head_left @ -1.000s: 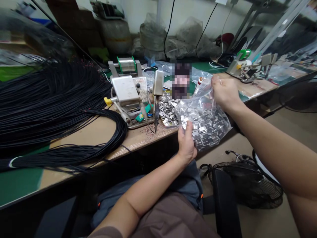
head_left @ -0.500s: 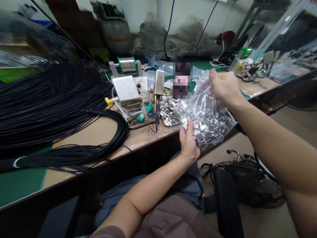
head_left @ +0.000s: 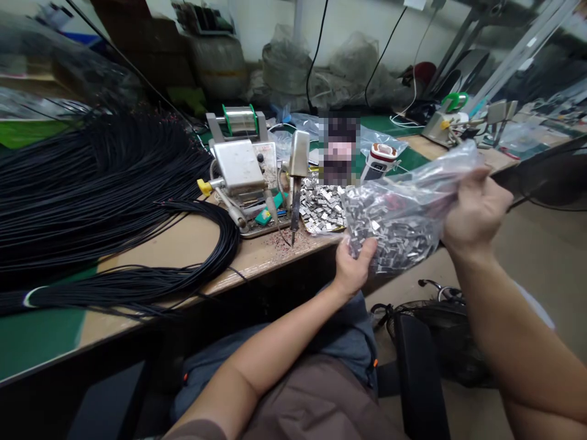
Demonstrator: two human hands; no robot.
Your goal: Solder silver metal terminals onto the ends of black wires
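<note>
Clear plastic bag [head_left: 413, 223], bulging with metal pieces, is held up just off the front edge of a long workbench [head_left: 151, 244], the biggest thing around it. Next in size is the mass of black cables [head_left: 92, 177] over the left of the bench, well apart from the bag and no hindrance.

The bag itself slants, its loaded part towards the bench and its gathered end up to the right. With that much loose weight, the film should be carried from underneath rather than hung by the gathered end alone.

Left of it stands the soldering station [head_left: 241, 168]; its upright iron [head_left: 295, 205] points down at the bench, and since it may be hot, the film is best held clear of the tip.

Nearer the bag is a shallow tray [head_left: 316, 233], heaped with similar pieces.

The right hand [head_left: 477, 211] is closed round the gathered film; whether the mouth is open I cannot tell. The left hand [head_left: 355, 266] grips the lower near corner, thumb on top, fingers hidden below. An even grip on both ends would stop the small USB-style plugs [head_left: 389, 247] from sliding in a rush.
</note>
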